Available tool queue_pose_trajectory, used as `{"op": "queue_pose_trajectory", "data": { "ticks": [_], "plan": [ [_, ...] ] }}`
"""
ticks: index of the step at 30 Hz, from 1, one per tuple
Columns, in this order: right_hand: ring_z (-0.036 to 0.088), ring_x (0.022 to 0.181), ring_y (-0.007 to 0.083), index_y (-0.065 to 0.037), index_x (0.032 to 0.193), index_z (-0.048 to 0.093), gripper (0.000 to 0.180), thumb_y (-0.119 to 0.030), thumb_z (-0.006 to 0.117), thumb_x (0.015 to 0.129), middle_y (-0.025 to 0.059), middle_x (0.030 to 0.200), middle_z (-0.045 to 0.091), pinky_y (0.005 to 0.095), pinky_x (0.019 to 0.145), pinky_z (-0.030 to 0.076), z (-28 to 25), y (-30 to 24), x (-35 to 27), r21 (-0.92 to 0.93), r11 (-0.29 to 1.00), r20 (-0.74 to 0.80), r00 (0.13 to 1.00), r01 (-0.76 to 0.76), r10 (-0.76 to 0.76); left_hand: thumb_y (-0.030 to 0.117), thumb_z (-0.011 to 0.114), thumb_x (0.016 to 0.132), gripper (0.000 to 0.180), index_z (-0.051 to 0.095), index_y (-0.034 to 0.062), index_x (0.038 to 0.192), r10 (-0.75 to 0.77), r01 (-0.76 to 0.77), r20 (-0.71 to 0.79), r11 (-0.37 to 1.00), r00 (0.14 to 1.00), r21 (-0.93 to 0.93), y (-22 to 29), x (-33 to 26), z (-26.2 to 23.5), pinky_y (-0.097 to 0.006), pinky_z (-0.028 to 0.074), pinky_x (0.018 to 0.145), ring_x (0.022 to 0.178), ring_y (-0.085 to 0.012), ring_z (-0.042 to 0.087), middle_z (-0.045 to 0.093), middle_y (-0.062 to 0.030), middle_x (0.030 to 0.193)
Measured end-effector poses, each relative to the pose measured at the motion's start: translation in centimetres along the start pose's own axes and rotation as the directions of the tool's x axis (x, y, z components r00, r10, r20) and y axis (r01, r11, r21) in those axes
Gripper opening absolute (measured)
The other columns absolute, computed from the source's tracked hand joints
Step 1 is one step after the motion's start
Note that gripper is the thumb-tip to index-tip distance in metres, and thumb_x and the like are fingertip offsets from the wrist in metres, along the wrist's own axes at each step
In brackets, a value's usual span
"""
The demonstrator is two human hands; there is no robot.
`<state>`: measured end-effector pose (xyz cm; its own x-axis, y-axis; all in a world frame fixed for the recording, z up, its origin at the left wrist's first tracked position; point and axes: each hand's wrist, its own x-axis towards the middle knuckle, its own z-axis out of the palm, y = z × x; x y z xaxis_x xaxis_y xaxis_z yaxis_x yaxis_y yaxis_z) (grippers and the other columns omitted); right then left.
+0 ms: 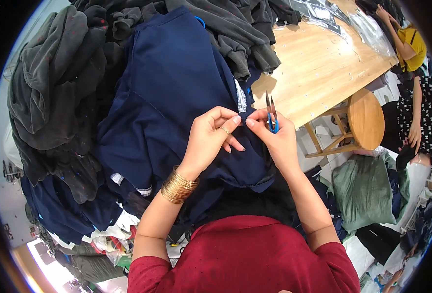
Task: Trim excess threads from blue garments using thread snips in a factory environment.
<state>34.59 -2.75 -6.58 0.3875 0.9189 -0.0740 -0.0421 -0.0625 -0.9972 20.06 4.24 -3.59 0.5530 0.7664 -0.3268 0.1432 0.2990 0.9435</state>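
Note:
A navy blue garment lies spread over the pile in front of me. Thumb and finger of my left hand pinch its right edge, just below a strip of white stitching. My right hand closes on the same edge with thumb and fingertip, a short gap from the left one. Tucked in that right hand is a small pair of scissors with blue handles, its blades pointing up and away from the cloth. Any loose thread between the fingertips is too small to make out.
Dark grey garments are heaped at the left and far side. A wooden table with plastic bags stands at right, beside a round stool. Green cloth lies lower right. Two other people are at the far right.

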Motion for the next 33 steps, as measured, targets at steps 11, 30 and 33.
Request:
{"op": "queue_pose_trajectory", "data": {
  "ticks": [11,30,33],
  "plan": [
    [0.042,0.060,0.0065,-0.001,0.077,0.062,0.010,-0.008,0.068,0.074,-0.0006,0.068,0.046,0.0216,0.055,0.036,-0.6,-0.4,-0.7,-0.256,0.958,0.069,0.991,0.127,-0.113,0.018,0.055,0.090,0.018,0.055,0.0007,0.092,0.028,-0.029,0.008,0.995,1.000,0.098,-0.3,-0.3,-0.3,-0.018,0.038,0.045,0.054,-0.0089,0.057,0.059,-0.0043,0.082],
    [0.039,0.062,0.0025,-0.004,0.078,0.060,0.008,-0.007,0.067,0.077,-0.0068,0.067,0.046,0.0177,0.057,0.033,-1.2,-0.5,-0.7,-0.171,0.985,0.056,0.998,0.009,0.000,0.017,0.050,0.091,0.014,0.053,0.0036,0.089,-0.175,0.213,0.161,0.943,0.971,-0.257,0.4,-2.0,-1.8,-0.019,0.041,0.052,0.055,-0.0081,0.053,0.062,-0.0087,0.083],
    [0.039,0.061,0.0022,-0.004,0.079,0.060,0.009,-0.008,0.068,0.077,-0.0070,0.066,0.046,0.0174,0.057,0.032,-1.2,-0.6,-0.7,-0.149,0.989,0.058,0.998,-0.018,0.027,0.018,0.051,0.091,0.015,0.053,0.0045,0.087,-0.229,0.317,0.314,0.911,0.921,-0.265,0.7,-2.6,-3.5,-0.020,0.042,0.049,0.048,-0.0091,0.053,0.060,-0.0052,0.066]
  ]
}}
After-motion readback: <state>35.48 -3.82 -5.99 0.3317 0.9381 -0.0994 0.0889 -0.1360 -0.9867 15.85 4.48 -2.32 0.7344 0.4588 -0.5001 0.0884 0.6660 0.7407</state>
